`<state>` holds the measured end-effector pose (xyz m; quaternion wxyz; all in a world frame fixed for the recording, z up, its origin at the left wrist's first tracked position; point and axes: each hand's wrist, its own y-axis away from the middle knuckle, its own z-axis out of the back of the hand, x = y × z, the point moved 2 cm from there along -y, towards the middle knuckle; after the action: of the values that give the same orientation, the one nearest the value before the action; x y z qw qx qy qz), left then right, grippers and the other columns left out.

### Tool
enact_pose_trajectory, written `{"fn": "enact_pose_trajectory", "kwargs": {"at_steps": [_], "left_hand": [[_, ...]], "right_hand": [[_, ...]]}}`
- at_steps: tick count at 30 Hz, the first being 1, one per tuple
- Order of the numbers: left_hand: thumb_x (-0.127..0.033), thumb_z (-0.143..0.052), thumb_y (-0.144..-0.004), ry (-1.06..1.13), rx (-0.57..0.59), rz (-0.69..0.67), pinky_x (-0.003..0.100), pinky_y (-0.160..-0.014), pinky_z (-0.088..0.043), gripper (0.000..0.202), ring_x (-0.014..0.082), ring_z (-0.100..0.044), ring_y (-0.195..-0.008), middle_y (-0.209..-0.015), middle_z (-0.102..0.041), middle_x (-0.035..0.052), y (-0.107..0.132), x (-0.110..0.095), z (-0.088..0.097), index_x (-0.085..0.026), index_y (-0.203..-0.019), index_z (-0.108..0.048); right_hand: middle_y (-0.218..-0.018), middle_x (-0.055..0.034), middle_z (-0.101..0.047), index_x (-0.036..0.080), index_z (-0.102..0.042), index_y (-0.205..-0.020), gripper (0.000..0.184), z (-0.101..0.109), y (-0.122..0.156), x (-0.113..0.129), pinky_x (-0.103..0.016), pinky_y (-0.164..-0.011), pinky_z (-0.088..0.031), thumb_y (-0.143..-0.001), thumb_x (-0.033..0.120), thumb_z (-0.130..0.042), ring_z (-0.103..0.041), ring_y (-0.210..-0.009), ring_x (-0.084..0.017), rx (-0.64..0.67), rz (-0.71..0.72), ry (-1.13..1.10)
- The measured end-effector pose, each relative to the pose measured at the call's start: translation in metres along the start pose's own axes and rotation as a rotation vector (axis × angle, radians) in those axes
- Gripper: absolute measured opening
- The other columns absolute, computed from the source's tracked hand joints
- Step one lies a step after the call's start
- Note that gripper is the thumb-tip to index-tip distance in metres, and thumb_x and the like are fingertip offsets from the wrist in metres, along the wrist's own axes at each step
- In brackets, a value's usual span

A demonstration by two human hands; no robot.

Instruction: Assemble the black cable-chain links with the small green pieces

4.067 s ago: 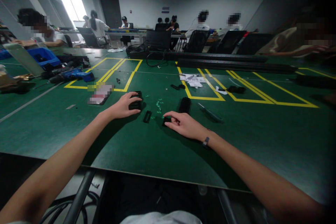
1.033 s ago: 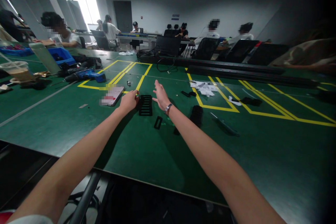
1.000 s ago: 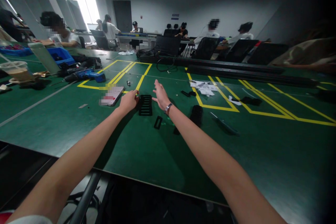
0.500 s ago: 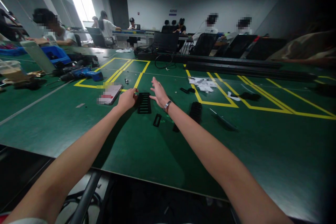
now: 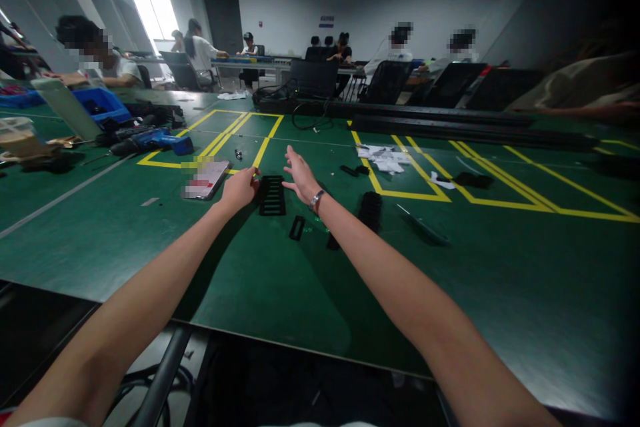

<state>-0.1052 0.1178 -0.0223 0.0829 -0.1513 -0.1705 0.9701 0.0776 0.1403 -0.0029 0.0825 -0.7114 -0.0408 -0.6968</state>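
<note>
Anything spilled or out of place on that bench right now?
Small shiny bits lie loose beside the small black frame, uncontained, so possibly spilled. White papers straddle a yellow tape line in an untidy heap. I see no clear damage.

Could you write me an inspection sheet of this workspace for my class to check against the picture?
Surface: green table marked with yellow tape.
Work pieces: slotted black frame flat between the hands; small black frame nearer the wearer.
Clutter: phone, blue drill, white papers, slim tool.
Left hand: fingers curled by the slotted black frame's left edge; contact unclear.
Right hand: open, fingers spread, nothing seen in it.
Cables: black cable looped near long black bars; more cables below the table edge.
Surroundings: people seated at other tables; office chairs.
</note>
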Motion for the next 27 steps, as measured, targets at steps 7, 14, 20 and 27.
{"fn": "enact_pose_trajectory", "kwargs": {"at_steps": [7,14,20,27], "left_hand": [[-0.028,-0.051,-0.092,-0.001,0.005,-0.001,0.034,-0.079,-0.047,0.028,0.0268,-0.065,-0.092,-0.102,-0.069,0.0086,-0.0006,0.0002,-0.0006,-0.022,-0.119,-0.059],[-0.027,-0.051,-0.092,-0.06,0.014,0.028,0.032,-0.077,-0.048,0.028,0.0258,-0.066,-0.094,-0.1,-0.07,0.0063,0.0,-0.0023,0.0001,-0.023,-0.119,-0.058],[-0.028,-0.052,-0.092,-0.051,0.014,0.027,0.031,-0.077,-0.048,0.028,0.025,-0.066,-0.094,-0.101,-0.07,0.0065,0.0003,-0.0025,0.0011,-0.023,-0.119,-0.059],[-0.028,-0.052,-0.092,-0.038,0.002,0.022,0.031,-0.078,-0.047,0.028,0.0246,-0.065,-0.093,-0.1,-0.07,0.0059,-0.0002,-0.0013,-0.0011,-0.024,-0.119,-0.059]], "right_hand": [[-0.146,-0.0135,-0.041,0.024,-0.053,-0.124,0.068,0.0001,0.0005,0.0008,-0.056,-0.096,-0.05,-0.084,0.079,-0.048,-0.044,-0.129,-0.034,-0.032,-0.012,-0.072],[-0.142,-0.012,-0.044,0.024,-0.056,-0.122,0.068,-0.0013,-0.0006,-0.0007,-0.06,-0.096,-0.048,-0.083,0.08,-0.048,-0.044,-0.13,-0.035,-0.051,-0.01,-0.096],[-0.144,-0.0121,-0.044,0.025,-0.056,-0.121,0.069,-0.0009,-0.0011,-0.0021,-0.058,-0.096,-0.049,-0.082,0.081,-0.048,-0.044,-0.131,-0.035,-0.044,-0.01,-0.091],[-0.145,-0.0124,-0.043,0.024,-0.056,-0.123,0.072,-0.0002,0.0002,-0.0021,-0.058,-0.097,-0.048,-0.082,0.082,-0.047,-0.042,-0.132,-0.037,-0.028,-0.012,-0.084]]}}
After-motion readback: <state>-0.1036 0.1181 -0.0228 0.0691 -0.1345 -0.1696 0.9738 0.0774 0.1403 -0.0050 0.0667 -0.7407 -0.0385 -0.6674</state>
